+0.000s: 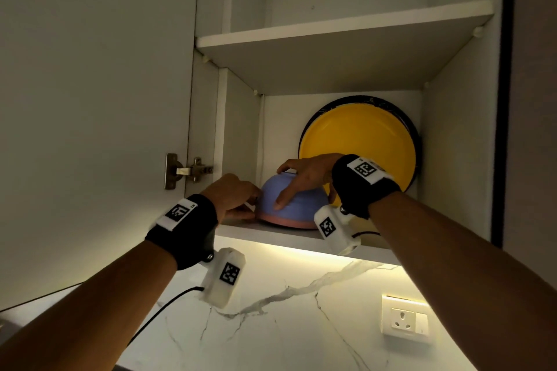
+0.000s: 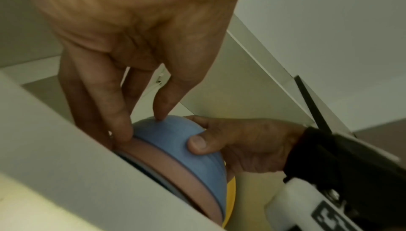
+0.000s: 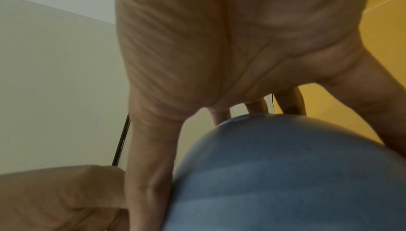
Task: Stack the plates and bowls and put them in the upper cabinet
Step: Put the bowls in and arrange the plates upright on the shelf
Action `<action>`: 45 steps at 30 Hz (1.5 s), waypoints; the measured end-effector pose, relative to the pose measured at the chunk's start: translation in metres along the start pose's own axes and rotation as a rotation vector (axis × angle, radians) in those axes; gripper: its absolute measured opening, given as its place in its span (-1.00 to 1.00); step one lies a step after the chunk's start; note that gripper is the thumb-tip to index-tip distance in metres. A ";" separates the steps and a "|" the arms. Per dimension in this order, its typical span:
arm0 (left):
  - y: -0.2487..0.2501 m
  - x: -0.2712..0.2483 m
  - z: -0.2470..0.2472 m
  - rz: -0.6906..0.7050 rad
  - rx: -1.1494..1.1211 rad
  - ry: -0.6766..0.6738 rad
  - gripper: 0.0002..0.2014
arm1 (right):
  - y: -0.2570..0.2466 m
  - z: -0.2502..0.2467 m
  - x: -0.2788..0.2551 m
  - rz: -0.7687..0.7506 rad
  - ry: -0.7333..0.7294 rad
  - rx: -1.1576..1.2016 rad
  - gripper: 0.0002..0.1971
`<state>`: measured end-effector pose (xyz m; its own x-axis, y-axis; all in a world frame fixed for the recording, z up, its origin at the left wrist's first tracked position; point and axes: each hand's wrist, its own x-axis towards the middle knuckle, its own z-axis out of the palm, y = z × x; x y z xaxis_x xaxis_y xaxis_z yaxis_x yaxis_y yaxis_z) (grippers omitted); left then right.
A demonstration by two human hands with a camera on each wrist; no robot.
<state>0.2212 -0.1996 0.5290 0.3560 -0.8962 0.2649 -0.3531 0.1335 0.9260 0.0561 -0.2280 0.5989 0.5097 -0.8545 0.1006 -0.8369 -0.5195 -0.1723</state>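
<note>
A blue bowl (image 1: 297, 202) (image 2: 175, 139) (image 3: 285, 174) lies upside down over a pink bowl (image 1: 286, 222) (image 2: 175, 170), whose rim shows beneath it, on the lower cabinet shelf (image 1: 271, 235). My right hand (image 1: 304, 178) (image 2: 241, 144) (image 3: 219, 61) spans the blue bowl from above, thumb on its front and fingers over the far side. My left hand (image 1: 238, 199) (image 2: 142, 125) touches the bowls' left side with its fingertips, near the rim. Behind the bowls a yellow plate (image 1: 361, 135) (image 3: 384, 43) stands on edge against a dark plate (image 1: 305, 125) at the back wall.
The white cabinet door (image 1: 90, 99) hangs open on the left with its hinge (image 1: 187, 172) close to my left hand. An upper shelf (image 1: 331, 33) spans the cabinet above. Below are a lit marble backsplash and a wall socket (image 1: 404, 322).
</note>
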 end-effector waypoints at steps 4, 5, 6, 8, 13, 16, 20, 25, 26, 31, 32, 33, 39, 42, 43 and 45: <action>0.002 0.003 0.004 0.014 0.088 0.042 -0.63 | 0.000 0.001 0.001 -0.007 -0.001 -0.023 -0.06; 0.002 0.004 0.003 0.011 0.104 0.047 -0.61 | -0.001 0.002 0.001 -0.008 -0.004 -0.031 -0.06; 0.002 0.004 0.003 0.015 0.127 0.047 -0.60 | -0.001 0.002 0.002 -0.007 -0.008 -0.038 -0.06; 0.002 0.005 0.002 0.020 0.156 0.048 -0.62 | -0.002 0.003 0.004 -0.007 -0.014 -0.046 -0.05; 0.002 0.003 -0.002 0.018 0.244 0.030 -0.92 | -0.005 0.005 0.008 -0.025 -0.046 -0.062 -0.03; 0.001 0.001 -0.004 -0.001 0.191 0.038 -0.72 | -0.003 0.004 0.010 -0.031 -0.049 -0.081 0.01; 0.001 -0.008 -0.008 0.009 0.212 0.010 -0.63 | 0.012 -0.004 0.002 0.032 -0.017 -0.079 0.02; -0.006 -0.018 -0.013 0.060 0.372 -0.068 -0.50 | 0.020 -0.002 -0.002 0.107 -0.101 -0.013 0.03; -0.007 -0.018 -0.013 0.065 0.411 -0.078 -0.43 | 0.019 -0.002 0.000 0.114 -0.094 -0.021 0.05; -0.009 -0.013 -0.007 0.109 0.574 -0.090 -0.36 | 0.009 0.000 0.014 0.093 -0.072 0.002 -0.01; -0.009 -0.011 -0.007 0.110 0.613 -0.084 -0.31 | 0.007 0.000 0.018 0.086 -0.069 -0.008 -0.06; -0.009 -0.009 -0.008 0.118 0.655 -0.071 -0.27 | 0.005 0.000 0.020 0.079 -0.065 -0.018 -0.10; -0.005 -0.004 -0.018 0.211 0.815 0.001 -0.38 | 0.002 -0.008 0.035 0.046 -0.081 0.033 -0.36; -0.002 -0.005 -0.022 0.299 0.844 0.006 -0.60 | 0.002 -0.015 0.034 0.036 -0.107 -0.024 -0.40; 0.000 -0.006 -0.022 0.326 0.862 -0.006 -0.65 | 0.002 -0.018 0.033 0.034 -0.115 -0.036 -0.40; 0.003 -0.008 -0.020 0.345 0.910 -0.042 -0.69 | 0.002 -0.024 0.032 0.039 -0.133 -0.043 -0.43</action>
<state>0.2348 -0.1833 0.5354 0.0828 -0.8859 0.4565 -0.9722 0.0290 0.2325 0.0659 -0.2562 0.6250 0.4962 -0.8674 -0.0366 -0.8629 -0.4881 -0.1313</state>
